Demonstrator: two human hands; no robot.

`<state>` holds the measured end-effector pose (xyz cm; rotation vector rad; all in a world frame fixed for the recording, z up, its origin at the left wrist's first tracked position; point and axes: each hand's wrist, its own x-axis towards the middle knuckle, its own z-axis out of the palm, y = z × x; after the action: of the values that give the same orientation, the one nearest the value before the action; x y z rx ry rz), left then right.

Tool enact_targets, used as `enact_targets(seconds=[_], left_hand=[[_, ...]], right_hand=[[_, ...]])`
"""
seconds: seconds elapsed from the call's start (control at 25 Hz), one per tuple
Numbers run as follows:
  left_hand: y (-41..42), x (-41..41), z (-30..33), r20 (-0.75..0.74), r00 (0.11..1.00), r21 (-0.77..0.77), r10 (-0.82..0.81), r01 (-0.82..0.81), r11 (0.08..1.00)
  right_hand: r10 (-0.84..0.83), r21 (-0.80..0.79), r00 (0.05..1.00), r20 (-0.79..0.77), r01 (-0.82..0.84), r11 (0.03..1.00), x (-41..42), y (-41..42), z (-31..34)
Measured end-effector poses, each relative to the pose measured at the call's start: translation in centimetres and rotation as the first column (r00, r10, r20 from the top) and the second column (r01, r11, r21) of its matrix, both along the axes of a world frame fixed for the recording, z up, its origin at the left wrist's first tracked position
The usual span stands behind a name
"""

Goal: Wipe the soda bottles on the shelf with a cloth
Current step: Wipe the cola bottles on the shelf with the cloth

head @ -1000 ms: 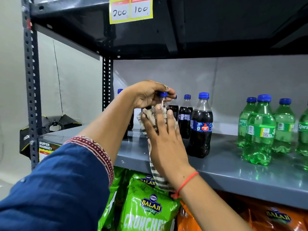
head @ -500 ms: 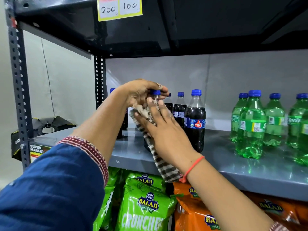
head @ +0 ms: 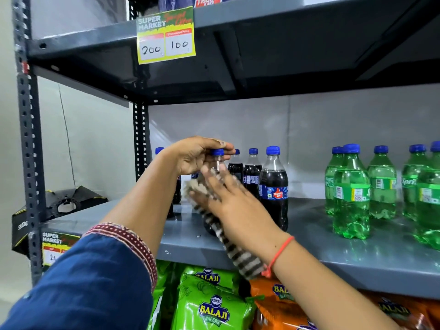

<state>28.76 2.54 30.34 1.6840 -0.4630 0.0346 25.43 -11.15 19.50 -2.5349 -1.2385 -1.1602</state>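
Wiping in progress: a person is pressing a striped cloth (head: 214, 225) against a dark cola bottle (head: 217, 163) standing at the front of a grey metal shelf (head: 357, 256).
Left hand: the left hand (head: 192, 156) is closing over the bottle's blue cap (head: 217, 152) from above, fingers curled narrowly around it.
Right hand: the right hand (head: 235, 206) is lying flat and blurred against the bottle's side, fingers spread wide and pinning the cloth, whose loose tail is hanging past the shelf's front edge.
Edges: the held bottle is standing near the front lip; a perforated upright post (head: 31, 163) is closing off the left end, and the upper shelf (head: 285, 67) is hanging low over the caps.
Open room: bare shelf is showing between the cola bottles (head: 273, 186) and the green soda bottles (head: 351, 194), and along the front strip.
Containers: the cola bottles are holding dark liquid up to the shoulder; the green ones are looking full.
Below: green and orange snack bags (head: 212, 308) are packing the lower tier.
Signage: a yellow price tag (head: 166, 36) is reading 200 and 100.
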Motion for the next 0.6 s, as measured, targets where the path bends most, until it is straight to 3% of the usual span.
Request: enact_targets(seconds=[0.12, 0.28, 0.4, 0.48, 0.6], left_hand=[[0.2, 0.2, -0.1, -0.002, 1.000, -0.004, -0.003, 0.003, 1.000], [0.0, 0.1, -0.1, -0.001, 1.000, -0.029, 0.014, -0.014, 1.000], [-0.5, -0.4, 0.1, 0.013, 0.998, 0.041, 0.061, -0.062, 0.997], [-0.9, -0.9, 0.9, 0.115, 0.981, 0.019, 0.157, -0.160, 0.987], [-3.4, -2.0, 3.8, 0.368, 0.839, -0.225, 0.400, -0.337, 0.914]], right_hand=[[-0.019, 0.061, 0.999, -0.033, 0.021, 0.998, -0.2, 0.0, 0.0], [0.015, -0.001, 0.980, -0.201, -0.015, 1.000, -1.7, -0.4, -2.0], [0.049, 0.026, 0.979, -0.196, -0.045, 0.999, -2.9, -1.9, -1.9], [0.073, 0.088, 0.990, -0.123, -0.062, 0.994, -3.4, -3.9, -2.0], [-0.002, 0.181, 1.000, -0.009, 0.004, 0.983, -3.7, -7.2, -1.7]])
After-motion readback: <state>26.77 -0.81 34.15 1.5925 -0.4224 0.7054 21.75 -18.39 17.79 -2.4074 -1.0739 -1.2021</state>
